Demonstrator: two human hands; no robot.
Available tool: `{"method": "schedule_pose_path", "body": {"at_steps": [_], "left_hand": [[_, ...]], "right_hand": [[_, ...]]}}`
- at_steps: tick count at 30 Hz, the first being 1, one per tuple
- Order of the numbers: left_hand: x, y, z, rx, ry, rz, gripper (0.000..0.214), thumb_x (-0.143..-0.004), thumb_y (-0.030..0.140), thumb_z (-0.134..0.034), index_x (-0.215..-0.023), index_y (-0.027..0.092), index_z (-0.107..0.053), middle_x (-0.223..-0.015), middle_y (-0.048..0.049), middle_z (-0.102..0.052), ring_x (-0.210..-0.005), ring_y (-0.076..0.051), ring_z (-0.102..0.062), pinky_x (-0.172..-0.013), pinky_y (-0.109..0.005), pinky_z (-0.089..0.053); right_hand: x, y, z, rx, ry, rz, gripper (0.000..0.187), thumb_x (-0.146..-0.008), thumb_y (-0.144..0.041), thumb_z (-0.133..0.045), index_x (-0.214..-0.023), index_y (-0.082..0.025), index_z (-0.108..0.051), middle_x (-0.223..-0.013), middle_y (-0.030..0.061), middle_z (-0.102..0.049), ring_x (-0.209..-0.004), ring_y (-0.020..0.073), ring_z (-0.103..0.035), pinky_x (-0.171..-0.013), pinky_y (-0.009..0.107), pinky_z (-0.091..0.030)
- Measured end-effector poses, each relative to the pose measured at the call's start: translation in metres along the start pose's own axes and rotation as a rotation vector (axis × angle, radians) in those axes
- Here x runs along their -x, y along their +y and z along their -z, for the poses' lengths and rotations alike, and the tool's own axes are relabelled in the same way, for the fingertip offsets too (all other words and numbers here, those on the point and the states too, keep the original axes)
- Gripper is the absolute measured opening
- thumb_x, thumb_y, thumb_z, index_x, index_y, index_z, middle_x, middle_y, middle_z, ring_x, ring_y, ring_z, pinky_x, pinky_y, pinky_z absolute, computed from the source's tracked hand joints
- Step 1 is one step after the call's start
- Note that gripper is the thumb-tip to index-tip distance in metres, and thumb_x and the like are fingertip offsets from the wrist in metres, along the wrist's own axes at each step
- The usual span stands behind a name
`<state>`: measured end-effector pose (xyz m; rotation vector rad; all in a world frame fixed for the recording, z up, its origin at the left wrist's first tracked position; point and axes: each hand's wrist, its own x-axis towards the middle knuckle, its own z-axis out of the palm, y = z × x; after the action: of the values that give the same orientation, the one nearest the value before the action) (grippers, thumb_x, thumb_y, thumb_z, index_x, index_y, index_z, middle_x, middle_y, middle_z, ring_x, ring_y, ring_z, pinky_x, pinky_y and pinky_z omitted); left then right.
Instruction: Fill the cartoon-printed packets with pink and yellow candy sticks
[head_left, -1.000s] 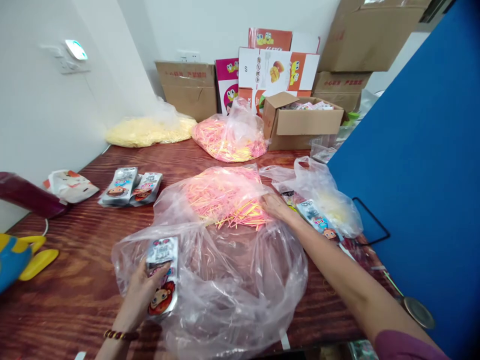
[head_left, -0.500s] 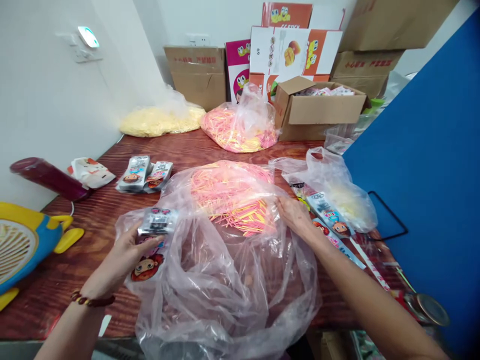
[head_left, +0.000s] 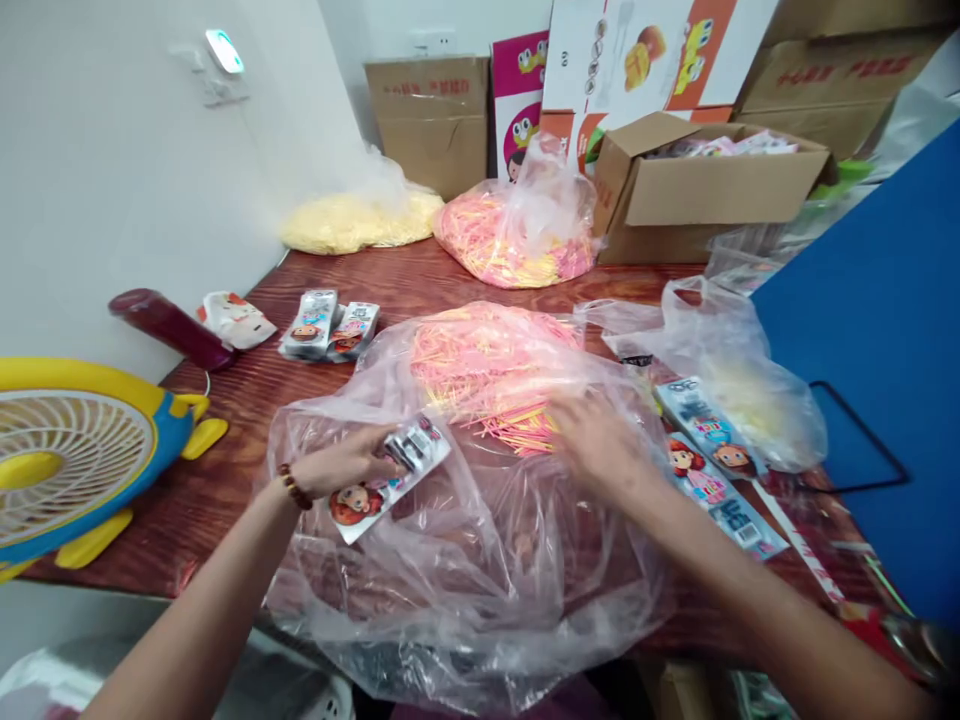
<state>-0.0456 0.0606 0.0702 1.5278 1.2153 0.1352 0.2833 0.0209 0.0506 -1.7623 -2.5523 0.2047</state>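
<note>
A large clear plastic bag (head_left: 480, 570) lies open on the red-brown table (head_left: 225, 480), with a heap of pink and yellow sticks (head_left: 487, 375) in its far half. My left hand (head_left: 349, 462) is closed on a printed cartoon pouch (head_left: 390, 478), held tilted over the bag's near left side. My right hand (head_left: 600, 445) reaches into the sticks at their right edge; its fingers are blurred and curl over the pile, so whether it holds any is unclear.
More cartoon pouches (head_left: 712, 455) lie right of the bag beside a smaller plastic bag (head_left: 750, 390). Two pouches (head_left: 326, 325) sit at the left, near a dark red bottle (head_left: 169, 325) and a yellow-blue fan (head_left: 71, 455). Bags of sticks (head_left: 517, 235), cardboard boxes (head_left: 705, 185) and a blue panel (head_left: 870, 330) ring the table.
My left hand has lifted the pouch and turned it from upright to slanting right. My right hand has drawn back from the sticks' far edge. The view has shifted left and down.
</note>
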Motion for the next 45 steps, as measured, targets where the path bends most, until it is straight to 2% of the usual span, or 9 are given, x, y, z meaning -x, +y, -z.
{"method": "schedule_pose_path", "body": {"at_steps": [4, 7, 13, 19, 26, 32, 37, 42, 45], "left_hand": [[-0.025, -0.031, -0.016, -0.107, -0.023, 0.032, 0.052, -0.065, 0.032, -0.062, -0.114, 0.017, -0.063, -0.1, -0.0052, -0.071, -0.09, -0.025, -0.063, -0.079, -0.031, -0.051], [-0.022, -0.04, -0.018, -0.107, -0.019, 0.016, 0.055, -0.066, 0.034, -0.062, -0.119, 0.017, -0.061, -0.1, -0.0055, -0.07, -0.088, -0.024, -0.062, -0.079, -0.031, -0.05], [0.006, -0.025, 0.007, 0.057, 0.131, -0.021, 0.055, -0.069, 0.037, -0.067, -0.121, 0.019, -0.061, -0.108, -0.0063, -0.07, -0.096, -0.026, -0.063, -0.085, -0.035, -0.051], [0.024, -0.029, 0.019, 0.147, 0.158, 0.026, 0.042, -0.06, 0.031, -0.076, -0.101, 0.023, -0.072, -0.093, -0.0031, -0.073, -0.092, -0.028, -0.065, -0.081, -0.035, -0.054], [0.011, -0.076, -0.01, 0.106, 0.271, 0.035, 0.043, -0.067, 0.034, -0.068, -0.107, 0.018, -0.066, -0.099, -0.005, -0.071, -0.091, -0.024, -0.064, -0.084, -0.035, -0.052], [-0.011, -0.06, -0.015, 0.142, 0.147, -0.039, 0.045, -0.067, 0.032, -0.067, -0.11, 0.018, -0.064, -0.101, -0.0037, -0.07, -0.085, -0.02, -0.063, -0.077, -0.029, -0.05], [-0.035, -0.053, -0.004, -0.021, 0.05, -0.105, 0.03, -0.064, 0.03, -0.068, -0.092, 0.019, -0.068, -0.087, -0.0015, -0.07, -0.08, -0.022, -0.062, -0.075, -0.029, -0.049], [-0.032, -0.06, -0.005, -0.453, 0.259, -0.073, 0.03, -0.07, 0.033, -0.068, -0.096, 0.018, -0.066, -0.094, -0.0099, -0.07, -0.089, -0.031, -0.063, -0.079, -0.037, -0.047], [-0.016, -0.038, -0.022, -0.857, 0.494, -0.059, 0.033, -0.078, 0.035, -0.064, -0.105, 0.016, -0.062, -0.108, -0.0174, -0.065, -0.1, -0.037, -0.06, -0.083, -0.044, -0.045]], "right_hand": [[0.041, -0.073, -0.026, -0.355, -0.152, 0.607, 0.028, -0.092, -0.04, -0.056, -0.113, -0.021, -0.062, -0.121, 0.0069, -0.064, -0.11, 0.0219, -0.055, -0.094, 0.035, -0.042], [0.069, -0.093, -0.065, -0.393, -0.23, 0.581, 0.028, -0.091, -0.035, -0.058, -0.114, -0.02, -0.059, -0.113, 0.0057, -0.065, -0.103, 0.0208, -0.055, -0.091, 0.035, -0.042], [0.09, -0.069, -0.11, -0.337, -0.302, 0.538, 0.015, -0.09, -0.024, -0.05, -0.083, -0.02, -0.062, -0.087, 0.0018, -0.066, -0.084, 0.0179, -0.054, -0.097, 0.041, -0.034], [0.097, -0.049, -0.094, -0.417, -0.37, 0.387, 0.015, -0.082, -0.015, -0.05, -0.084, -0.02, -0.063, -0.09, 0.0035, -0.068, -0.087, 0.0188, -0.057, -0.083, 0.035, -0.036], [0.102, -0.043, -0.094, -0.633, -0.3, 0.267, 0.02, -0.077, -0.007, -0.045, -0.085, -0.019, -0.059, -0.086, 0.0035, -0.066, -0.085, 0.0177, -0.057, -0.08, 0.031, -0.038], [0.1, -0.052, -0.093, -0.578, -0.318, 0.251, 0.022, -0.078, -0.005, -0.045, -0.087, -0.019, -0.06, -0.09, 0.004, -0.067, -0.089, 0.0192, -0.058, -0.084, 0.033, -0.04], [0.083, -0.042, -0.057, -0.704, -0.409, 0.363, 0.029, -0.083, -0.011, -0.055, -0.109, -0.022, -0.062, -0.106, 0.0036, -0.069, -0.1, 0.0169, -0.061, -0.09, 0.03, -0.044], [0.053, -0.008, -0.019, -0.6, -0.015, 0.244, 0.022, -0.097, -0.033, -0.05, -0.11, -0.021, -0.062, -0.111, 0.0065, -0.068, -0.107, 0.0188, -0.06, -0.096, 0.033, -0.043], [0.034, 0.017, -0.015, -0.411, 0.081, 0.218, 0.026, -0.101, -0.03, -0.04, -0.106, -0.02, -0.064, -0.105, 0.0072, -0.069, -0.102, 0.019, -0.061, -0.093, 0.034, -0.042]]}}
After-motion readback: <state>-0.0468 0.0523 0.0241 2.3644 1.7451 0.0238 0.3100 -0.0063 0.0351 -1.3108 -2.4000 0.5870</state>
